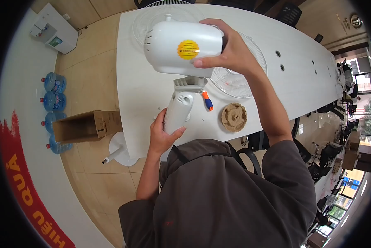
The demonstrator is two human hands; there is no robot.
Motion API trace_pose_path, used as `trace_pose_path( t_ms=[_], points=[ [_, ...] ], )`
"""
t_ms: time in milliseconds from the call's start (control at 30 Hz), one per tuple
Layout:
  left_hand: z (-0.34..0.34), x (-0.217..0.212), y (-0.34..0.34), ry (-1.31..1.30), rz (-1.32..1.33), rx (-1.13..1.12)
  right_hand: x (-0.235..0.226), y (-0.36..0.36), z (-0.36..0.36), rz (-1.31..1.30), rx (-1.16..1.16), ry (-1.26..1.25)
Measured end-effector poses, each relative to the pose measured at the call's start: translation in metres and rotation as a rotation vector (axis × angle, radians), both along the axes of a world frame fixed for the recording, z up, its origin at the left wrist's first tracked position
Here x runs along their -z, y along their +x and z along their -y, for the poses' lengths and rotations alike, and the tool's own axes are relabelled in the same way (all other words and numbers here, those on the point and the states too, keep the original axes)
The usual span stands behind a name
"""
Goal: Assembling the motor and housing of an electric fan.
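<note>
We see a long white counter [152,89] running away from us, with a beige tiled floor [90,70] to its left. On the counter lie two round white wire fan grilles, one at the far end [150,16] and one further right [245,76], partly hidden behind our arm. On the floor beside the counter sits an open cardboard box [86,126], with a row of blue water bottles [53,99] along the wall and a white round fan base [119,151] just beside the counter's edge. We hold a white fan motor housing [181,47] with a yellow round sticker above the counter; our right hand [226,51] is clamped around its right end, thumb underneath. Below it the white fan neck [179,111] hangs from a hinge bracket, and our left hand [162,136] is wrapped closed on its lower part. A brown moulded pulp packing piece [234,117] rests near the counter's near edge. An orange-and-blue-handled screwdriver [207,101] lies just right of the neck.
</note>
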State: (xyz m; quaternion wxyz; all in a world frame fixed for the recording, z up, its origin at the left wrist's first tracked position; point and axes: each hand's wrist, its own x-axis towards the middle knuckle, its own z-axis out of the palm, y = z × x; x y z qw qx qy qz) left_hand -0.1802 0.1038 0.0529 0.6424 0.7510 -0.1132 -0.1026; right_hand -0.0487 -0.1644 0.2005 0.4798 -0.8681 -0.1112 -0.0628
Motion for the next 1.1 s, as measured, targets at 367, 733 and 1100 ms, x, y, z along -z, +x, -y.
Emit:
trace_pose_path(
  t_ms=[367, 733, 1100],
  points=[
    [-0.005, 0.017, -0.013, 0.034, -0.097, -0.009, 0.024, -0.004, 0.001, -0.113, 0.026, -0.025],
    [-0.026, 0.055, -0.02, 0.157, -0.256, 0.075, 0.088, -0.026, 0.015, -0.31, 0.107, 0.046],
    [-0.013, 0.073, -0.008, 0.232, -0.495, 0.366, 0.166, -0.072, 0.052, -0.5, 0.34, 0.081]
  ],
)
